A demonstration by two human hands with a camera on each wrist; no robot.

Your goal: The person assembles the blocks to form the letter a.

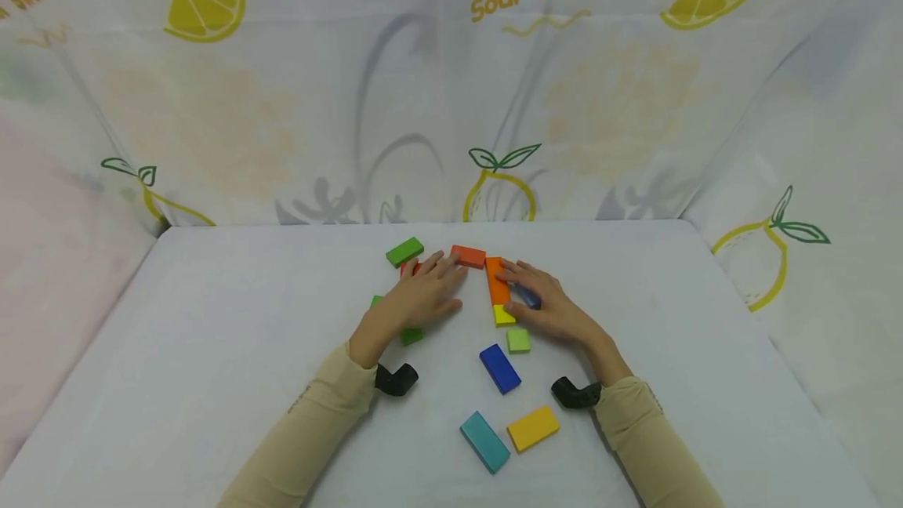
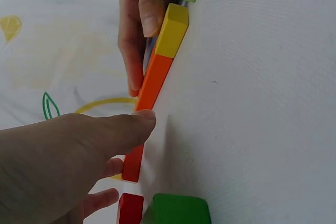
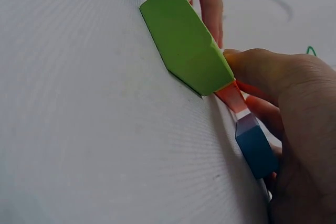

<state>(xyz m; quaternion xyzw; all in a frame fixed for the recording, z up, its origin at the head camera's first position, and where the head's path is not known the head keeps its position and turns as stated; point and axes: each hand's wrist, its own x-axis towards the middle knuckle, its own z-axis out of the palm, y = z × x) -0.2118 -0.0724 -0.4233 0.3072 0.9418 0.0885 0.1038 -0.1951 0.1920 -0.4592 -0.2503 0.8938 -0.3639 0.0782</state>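
In the head view, my left hand (image 1: pixel 418 298) lies over the left part of a loose ring of coloured blocks, fingers spread. Its fingertips reach the red-orange block (image 1: pixel 469 256) at the back and partly cover a red block (image 1: pixel 407 268). Green blocks show from under its wrist side. My right hand (image 1: pixel 553 306) is beside the orange block (image 1: pixel 497 282) and the yellow block (image 1: pixel 504 316), which stand end to end. Its thumb is at the yellow block and its forefinger at the orange one, while a dark blue block (image 1: pixel 527 296) shows between them.
A lime block (image 1: pixel 518 341), a blue block (image 1: pixel 500 369), a teal block (image 1: pixel 484 443) and an amber block (image 1: pixel 533 429) lie nearer on the white table (image 1: pixel 212 382). Behind the hands is a green block (image 1: pixel 405 252). A printed cloth (image 1: pixel 296 100) hangs along the back edge.
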